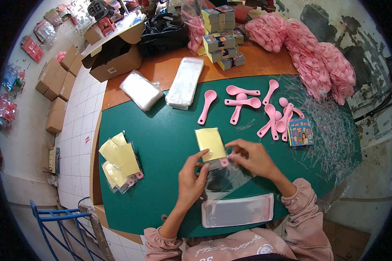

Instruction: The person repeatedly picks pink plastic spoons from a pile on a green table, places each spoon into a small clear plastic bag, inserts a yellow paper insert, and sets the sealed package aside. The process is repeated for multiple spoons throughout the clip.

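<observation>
In front of me a clear plastic bag (224,182) holds a yellow card (211,142). The holed end of a pink handle (224,162) shows below the card. My left hand (193,175) pinches the bag's left side, fingertips over the card's lower edge. From the right, my right hand (253,159) grips the bag near the handle end, its fingertips partly hidden. A stack of flat clear bags (238,210) lies at the near table edge. To the left is a pile of filled bags with yellow cards (125,161), pink handle ends showing.
Several pink spoons (207,107) lie beyond my hands, beside blue printed cards (301,132). Clear plastic strips (329,135) cover the right side. At the back are stacked clear bags (185,82), card bundles (219,41), bagged pink spoons (305,52) and an open carton (117,61).
</observation>
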The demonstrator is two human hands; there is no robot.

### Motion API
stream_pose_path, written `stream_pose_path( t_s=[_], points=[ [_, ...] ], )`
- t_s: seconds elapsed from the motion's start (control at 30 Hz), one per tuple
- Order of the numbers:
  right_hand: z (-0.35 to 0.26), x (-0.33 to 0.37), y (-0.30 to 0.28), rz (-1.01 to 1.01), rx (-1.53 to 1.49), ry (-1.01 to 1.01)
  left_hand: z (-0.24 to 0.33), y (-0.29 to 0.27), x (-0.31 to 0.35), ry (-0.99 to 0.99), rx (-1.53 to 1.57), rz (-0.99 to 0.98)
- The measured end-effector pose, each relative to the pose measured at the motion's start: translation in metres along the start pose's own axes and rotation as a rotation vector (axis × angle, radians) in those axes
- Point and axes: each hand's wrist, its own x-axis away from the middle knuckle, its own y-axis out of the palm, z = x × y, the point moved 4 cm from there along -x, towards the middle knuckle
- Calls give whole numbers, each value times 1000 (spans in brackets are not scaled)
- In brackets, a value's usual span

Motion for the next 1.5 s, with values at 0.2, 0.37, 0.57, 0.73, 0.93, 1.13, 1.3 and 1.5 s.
stream_pose_path(
  t_s=[0.2,0.37,0.57,0.73,0.93,1.13,1.3,1.5],
  points=[
    [17,9,-84,499,819,138,13,-97,18,82,72,517],
    [40,13,-73,547,1112,201,11,-148,25,136,-925,707],
    [45,3,-68,557,1061,237,31,-52,2,308,-790,255],
    [45,8,-70,590,982,128,22,45,-13,312,-627,-22],
    [56,8,-83,615,792,73,8,51,-26,276,-283,-159],
    [5,20,-95,672,588,-104,7,37,-35,172,-63,-229],
    [-8,23,-81,619,-55,-186,7,36,-40,-98,333,-335],
    [-17,26,-78,498,43,-209,4,27,-40,-161,359,-279]
  ],
)
